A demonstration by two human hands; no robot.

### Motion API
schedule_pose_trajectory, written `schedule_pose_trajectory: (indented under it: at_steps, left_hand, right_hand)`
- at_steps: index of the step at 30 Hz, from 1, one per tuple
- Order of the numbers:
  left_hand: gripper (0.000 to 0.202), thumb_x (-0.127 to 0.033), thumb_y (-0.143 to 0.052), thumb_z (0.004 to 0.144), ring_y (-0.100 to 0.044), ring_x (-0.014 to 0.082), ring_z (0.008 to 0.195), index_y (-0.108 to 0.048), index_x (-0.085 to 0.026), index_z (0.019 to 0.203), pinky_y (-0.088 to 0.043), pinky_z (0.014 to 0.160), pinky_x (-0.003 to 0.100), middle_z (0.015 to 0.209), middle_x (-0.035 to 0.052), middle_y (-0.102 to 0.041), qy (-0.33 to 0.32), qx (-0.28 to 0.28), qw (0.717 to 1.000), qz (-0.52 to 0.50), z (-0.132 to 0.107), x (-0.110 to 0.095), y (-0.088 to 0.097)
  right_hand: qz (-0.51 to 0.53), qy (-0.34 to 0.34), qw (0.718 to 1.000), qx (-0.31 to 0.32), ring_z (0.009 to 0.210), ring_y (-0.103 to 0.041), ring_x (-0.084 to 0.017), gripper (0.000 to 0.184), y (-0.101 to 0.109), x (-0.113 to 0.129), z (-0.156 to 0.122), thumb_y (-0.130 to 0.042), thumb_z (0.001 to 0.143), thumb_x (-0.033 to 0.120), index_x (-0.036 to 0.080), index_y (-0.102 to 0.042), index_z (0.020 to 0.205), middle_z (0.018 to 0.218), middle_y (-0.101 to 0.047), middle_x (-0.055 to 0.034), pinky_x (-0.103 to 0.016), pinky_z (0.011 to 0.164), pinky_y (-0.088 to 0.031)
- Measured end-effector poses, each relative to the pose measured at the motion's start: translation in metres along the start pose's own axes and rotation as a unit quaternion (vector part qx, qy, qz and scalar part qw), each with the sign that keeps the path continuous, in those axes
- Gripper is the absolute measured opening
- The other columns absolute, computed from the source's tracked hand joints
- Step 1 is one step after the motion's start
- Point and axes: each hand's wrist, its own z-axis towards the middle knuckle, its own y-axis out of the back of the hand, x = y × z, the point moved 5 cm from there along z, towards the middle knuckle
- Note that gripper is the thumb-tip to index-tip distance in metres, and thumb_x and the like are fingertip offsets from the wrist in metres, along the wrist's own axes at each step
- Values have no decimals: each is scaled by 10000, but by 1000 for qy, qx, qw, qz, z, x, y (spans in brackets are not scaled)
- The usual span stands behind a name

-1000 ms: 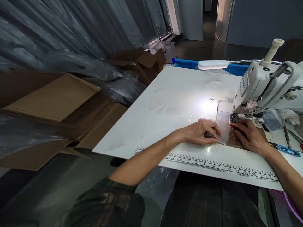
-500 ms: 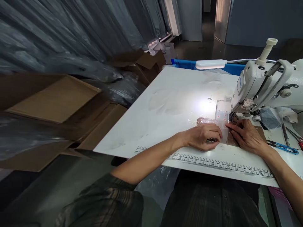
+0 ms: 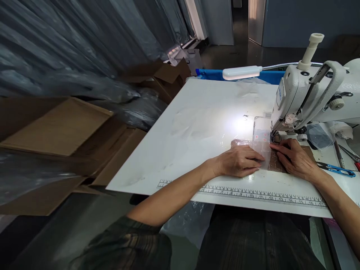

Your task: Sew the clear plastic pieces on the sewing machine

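My left hand (image 3: 242,161) lies over a translucent plastic piece (image 3: 264,152), fingers stretched out and pressed down on it. Under that plastic shows a shiny brown sheet (image 3: 277,163), partly covered by both hands. My right hand (image 3: 296,159) rests on the sheet's right part, fingers extended and slightly apart, the index fingertip close to the presser foot (image 3: 272,136). The white sewing machine (image 3: 302,97) stands just beyond my hands, its needle area at the far edge of the brown sheet.
Blue thread snips (image 3: 339,170) lie right of my right hand, near red-handled scissors (image 3: 356,164). A printed ruler (image 3: 253,195) runs along the front of the white table (image 3: 180,138). A lamp (image 3: 242,72) hangs over its back edge. Open cardboard boxes (image 3: 59,127) stand at left.
My left hand's fingers, curled before, have flattened and straightened on the plastic. My right hand has stayed almost in place. The whole view has shifted slightly.
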Motion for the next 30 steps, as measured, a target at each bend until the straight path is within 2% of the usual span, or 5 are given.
schedule_pose_trajectory:
  at_steps: [4,9,16,20,30]
  left_hand:
    - [183,-190,-570,968,-733,184,980,-751,-164,958,-628,816,341,1093,106,-767,7,6,1000,12,0,0,-1]
    - [195,-179,-572,965,-730,155,870,-744,-166,875,-626,757,308,968,81,-780,0,-48,999,25,4,-2,5]
    - [220,-178,-568,967,-719,135,779,-736,-167,825,-599,677,279,896,61,-780,-16,-71,997,31,8,-3,8]
    - [231,-182,-568,961,-710,128,752,-730,-179,797,-585,665,279,872,46,-780,-12,-62,997,38,8,-4,6]
    - [211,-167,-574,950,-694,122,739,-727,-175,806,-570,656,285,884,41,-780,-18,-81,995,58,9,-5,9]
  right_hand:
    - [0,8,1000,-8,919,-592,-239,400,0,1,0,-420,1030,278,187,-659,1338,1011,-586,-136,-414,816,-579]
    - [-4,15,1000,-14,952,-591,-250,395,-2,2,0,-400,1033,283,201,-682,1297,1022,-587,-140,-448,848,-575]
    - [0,20,1000,-19,963,-590,-259,393,0,3,0,-417,1023,250,188,-654,1330,1050,-587,-148,-458,839,-573]
    - [-13,24,1000,-11,943,-575,-258,395,0,4,1,-407,1027,270,206,-651,1331,1030,-580,-141,-458,836,-557]
    - [15,-33,999,-12,965,-590,-264,435,-3,-1,-2,-376,1040,326,195,-632,1367,1040,-606,-148,-441,844,-562]
